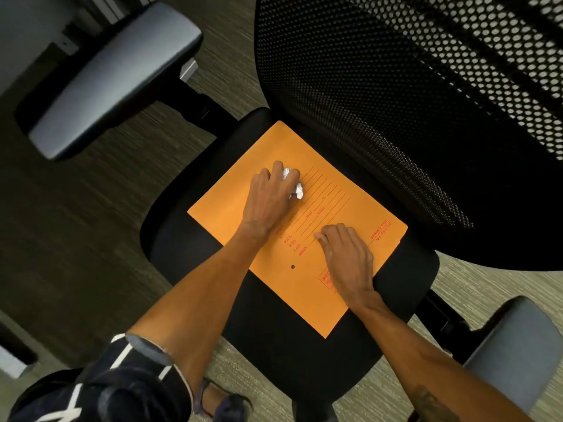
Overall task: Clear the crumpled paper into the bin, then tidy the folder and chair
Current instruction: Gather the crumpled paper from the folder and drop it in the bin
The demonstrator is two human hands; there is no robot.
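Observation:
An orange folder point(274, 150) with red printed lines lies flat on the black seat point(182, 251) of an office chair. A white crumpled paper ball point(297, 188) rests on the folder's upper part. My left hand point(269, 197) is curled over the ball, fingers wrapped around it, hiding most of it. My right hand point(347, 257) lies on the folder's lower right part, fingers bent, pressing down on it.
The chair's black mesh backrest point(396, 102) rises at the upper right. Grey armrests stand at the upper left point(112, 77) and lower right point(515, 348). Striped carpet point(76, 223) surrounds the chair. My foot in a dark shoe point(225, 403) is near the seat's front.

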